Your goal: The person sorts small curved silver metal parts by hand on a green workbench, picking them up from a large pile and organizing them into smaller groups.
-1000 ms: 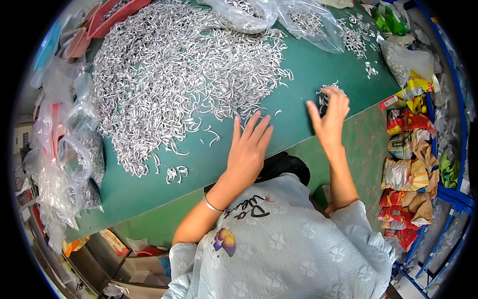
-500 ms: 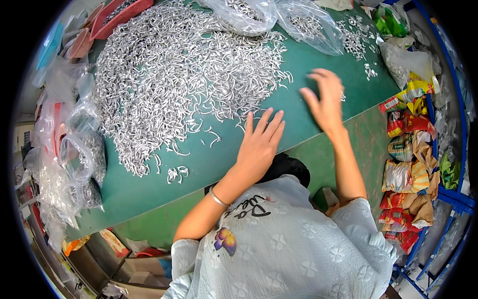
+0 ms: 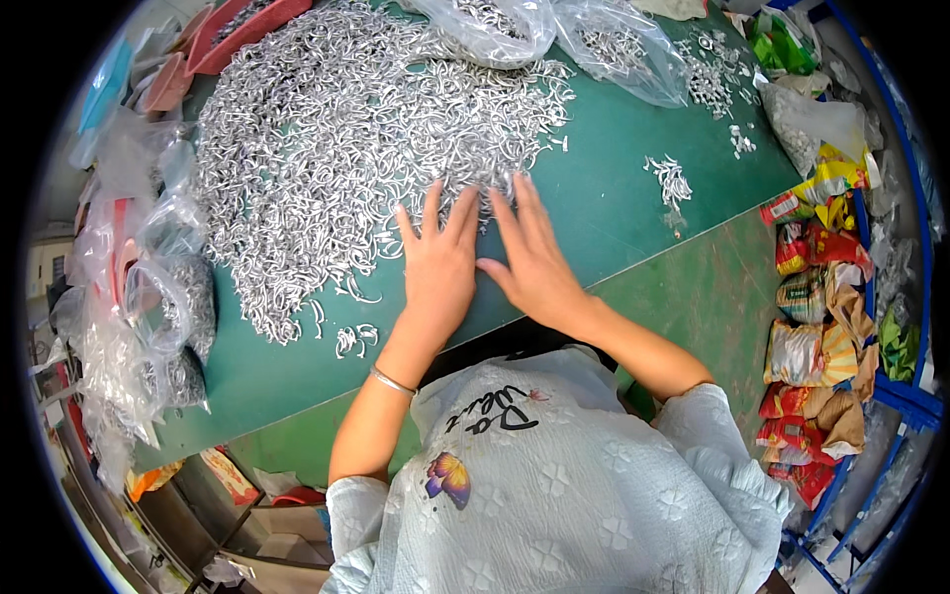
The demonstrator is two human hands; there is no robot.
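Note:
A wide heap of small curved silvery metal pieces [image 3: 327, 148] spreads over the green tabletop [image 3: 604, 198]. My left hand [image 3: 440, 272], fingers spread, rests at the heap's near edge with its fingertips on the pieces. Close beside it on the right, my right hand [image 3: 539, 272] is open too, thumb apart and fingers stretched out. Its fingertips touch the heap's right border. Neither hand grips anything that I can see. A small separate cluster of curved pieces [image 3: 671, 183] lies to the right, and a few stray pieces [image 3: 356, 340] lie nearer the front edge.
Clear plastic bags of pieces [image 3: 618, 49] lie at the back, beside scattered small bits [image 3: 708, 79]. A red scoop-like tray [image 3: 237, 40] stands at the back left. Filled plastic bags [image 3: 183, 297] line the left edge. Colourful packets [image 3: 807, 346] sit by a blue rack [image 3: 905, 401] on the right.
My right hand has swung left from the small cluster, uncovering it, to beside my left hand. My left hand has shifted left and forward onto the heap's edge.

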